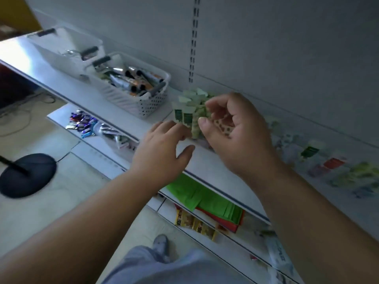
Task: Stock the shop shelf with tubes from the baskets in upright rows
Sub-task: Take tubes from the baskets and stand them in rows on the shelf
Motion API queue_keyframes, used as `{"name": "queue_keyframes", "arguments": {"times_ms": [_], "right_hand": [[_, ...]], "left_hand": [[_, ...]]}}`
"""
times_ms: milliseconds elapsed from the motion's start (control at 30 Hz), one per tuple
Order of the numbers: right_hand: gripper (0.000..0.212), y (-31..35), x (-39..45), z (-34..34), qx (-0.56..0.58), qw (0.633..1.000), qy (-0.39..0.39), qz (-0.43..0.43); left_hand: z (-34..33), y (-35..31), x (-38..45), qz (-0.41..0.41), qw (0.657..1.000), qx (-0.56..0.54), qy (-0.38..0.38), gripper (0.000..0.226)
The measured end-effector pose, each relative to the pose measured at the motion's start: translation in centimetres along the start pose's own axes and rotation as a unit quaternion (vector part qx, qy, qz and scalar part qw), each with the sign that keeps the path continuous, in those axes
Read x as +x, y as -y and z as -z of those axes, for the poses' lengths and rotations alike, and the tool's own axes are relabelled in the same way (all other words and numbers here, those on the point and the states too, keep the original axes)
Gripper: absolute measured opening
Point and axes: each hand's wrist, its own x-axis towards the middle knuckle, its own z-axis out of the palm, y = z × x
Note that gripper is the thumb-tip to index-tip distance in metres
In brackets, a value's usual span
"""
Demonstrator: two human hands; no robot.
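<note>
A cluster of pale green and white tubes (187,111) stands upright on the white shelf (123,111), near the back wall. My left hand (164,146) reaches to the front of the cluster, its fingertips touching the foremost tubes. My right hand (233,130) hovers at the cluster's right side with fingers loosely curled, thumb next to a patterned tube (195,128); whether it holds one I cannot tell. To the left, a white perforated basket (147,103) holds several silver, black-capped tubes (127,80).
A second white basket (61,54) stands further left on the shelf. Blurred flat packets (332,162) lie along the shelf to the right. Lower shelves carry green and red packs (205,199) and snack packets. A black stand base (26,175) sits on the floor.
</note>
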Motion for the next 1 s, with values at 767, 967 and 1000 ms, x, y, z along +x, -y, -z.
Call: {"name": "queue_keyframes", "arguments": {"times_ms": [767, 967, 1000], "right_hand": [[0.022, 17.1, 18.7, -34.7, 0.038, 0.993, 0.084, 0.079], [0.022, 15.1, 28.0, -40.7, 0.025, 0.996, 0.062, 0.064], [0.021, 15.0, 29.6, -41.6, 0.020, 0.996, 0.063, 0.055]], "left_hand": [[20.2, 37.7, -2.9, 0.162, 0.985, 0.048, -0.037, 0.021], [21.2, 44.8, 5.9, 0.132, 0.989, 0.061, -0.011, 0.024], [21.7, 46.0, 7.0, 0.132, 0.989, 0.062, 0.004, 0.026]]}}
